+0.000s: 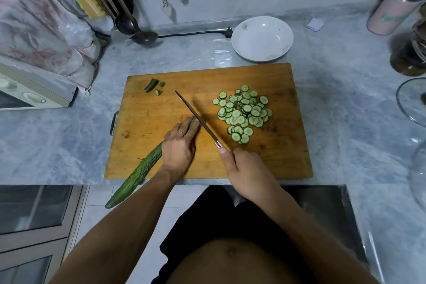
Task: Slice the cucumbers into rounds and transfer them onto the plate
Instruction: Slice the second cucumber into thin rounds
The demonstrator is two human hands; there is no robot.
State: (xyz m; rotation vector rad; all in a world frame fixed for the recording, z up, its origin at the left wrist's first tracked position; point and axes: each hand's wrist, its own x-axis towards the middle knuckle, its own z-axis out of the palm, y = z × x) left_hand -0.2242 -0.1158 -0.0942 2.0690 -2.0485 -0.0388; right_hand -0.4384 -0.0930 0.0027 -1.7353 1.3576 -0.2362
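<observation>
A long green cucumber [136, 175] lies slanted across the wooden cutting board [161, 108], its tail hanging past the counter's front edge. My left hand [178, 145] grips it near its cut end, fingers curled over the top. My right hand [246, 170] holds the handle of a knife [196, 115], whose blade rests against the cucumber's cut end just beyond my left fingertips. A heap of cucumber rounds [243, 113] lies on the right half of the board. A white plate [262, 38] stands behind the board with no slices on it.
Cut-off cucumber ends [153, 86] lie at the board's far left corner. A ladle [143, 36] and a power plug [227, 32] lie near the wall. A microwave [30, 94] stands left; a pink bottle [396, 4], a dark jar [408, 53] and a glass lid [412, 99] crowd the right.
</observation>
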